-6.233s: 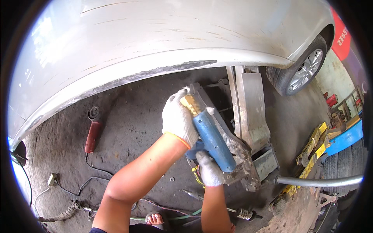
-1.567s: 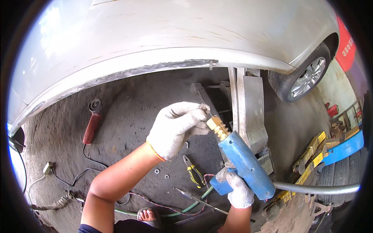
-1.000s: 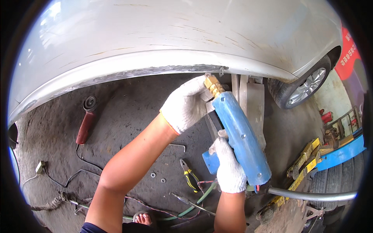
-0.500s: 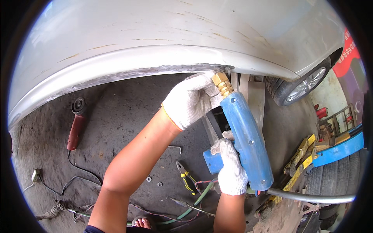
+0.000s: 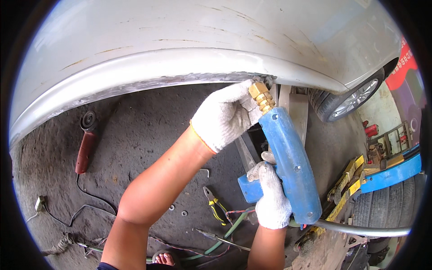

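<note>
My right hand (image 5: 272, 198), in a white knit glove, is wrapped round the handle of a blue pistol-shaped welding gun (image 5: 294, 164). Brass fittings (image 5: 262, 97) at the gun's front point up at the lower edge of a silver car's sill (image 5: 180, 63). My left hand (image 5: 225, 114), gloved too, is closed beside those fittings. Its fingertips are hidden behind the brass, so I cannot tell what they pinch. Along the sill's underside runs a bare, ground metal strip (image 5: 198, 78).
A red angle grinder (image 5: 85, 148) with a cord lies at left on the dark floor. Pliers (image 5: 216, 206), washers (image 5: 184, 213), a hex key (image 5: 205, 172) and a green hose (image 5: 234, 229) lie near my arms. A thick grey cable (image 5: 364, 228), a yellow metal frame (image 5: 351, 180) and tyres (image 5: 384, 200) are at right.
The welding gun and both my hands have shifted slightly to the right. The grip of my right hand looks the same, and my left hand stays by the brass fittings.
</note>
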{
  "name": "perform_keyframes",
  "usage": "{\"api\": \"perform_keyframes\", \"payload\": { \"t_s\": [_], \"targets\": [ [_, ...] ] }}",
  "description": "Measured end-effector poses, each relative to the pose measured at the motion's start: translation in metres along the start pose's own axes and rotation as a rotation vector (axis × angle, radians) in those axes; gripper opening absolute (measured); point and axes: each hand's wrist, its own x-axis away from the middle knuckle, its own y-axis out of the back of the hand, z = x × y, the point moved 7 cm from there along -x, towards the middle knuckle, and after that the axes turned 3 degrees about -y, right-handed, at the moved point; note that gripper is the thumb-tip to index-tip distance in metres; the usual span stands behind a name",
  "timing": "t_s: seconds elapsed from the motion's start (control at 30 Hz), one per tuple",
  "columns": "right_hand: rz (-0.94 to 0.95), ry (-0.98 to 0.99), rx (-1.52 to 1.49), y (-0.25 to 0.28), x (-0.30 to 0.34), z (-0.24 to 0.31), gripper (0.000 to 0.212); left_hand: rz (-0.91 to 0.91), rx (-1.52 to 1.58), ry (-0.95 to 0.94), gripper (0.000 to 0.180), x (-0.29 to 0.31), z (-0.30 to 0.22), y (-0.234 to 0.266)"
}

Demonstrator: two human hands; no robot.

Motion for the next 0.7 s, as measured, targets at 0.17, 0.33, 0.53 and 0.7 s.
{"api": "perform_keyframes", "payload": {
  "t_s": [0.17, 0.33, 0.53, 0.7],
  "targets": [
    [-0.010, 0.021, 0.059, 0.003, 0.002, 0.003, 0.025, 0.021, 0.039, -0.045, 0.022, 0.001, 0.003, -0.001],
    [-0.066, 0.081, 0.139, 0.008, 0.003, 0.009, 0.023, 0.002, 0.025, -0.086, 0.019, 0.001, 0.007, -0.005],
    [-0.059, 0.005, 0.130, 0.014, -0.001, 0.005, 0.025, 0.040, 0.016, -0.097, 0.023, 0.000, 0.009, -0.010],
    [-0.008, -0.017, 0.255, 0.015, 0.008, 0.016, 0.021, -0.107, -0.049, -0.019, 0.034, 0.022, 0.009, 0.006]
  ]
}}
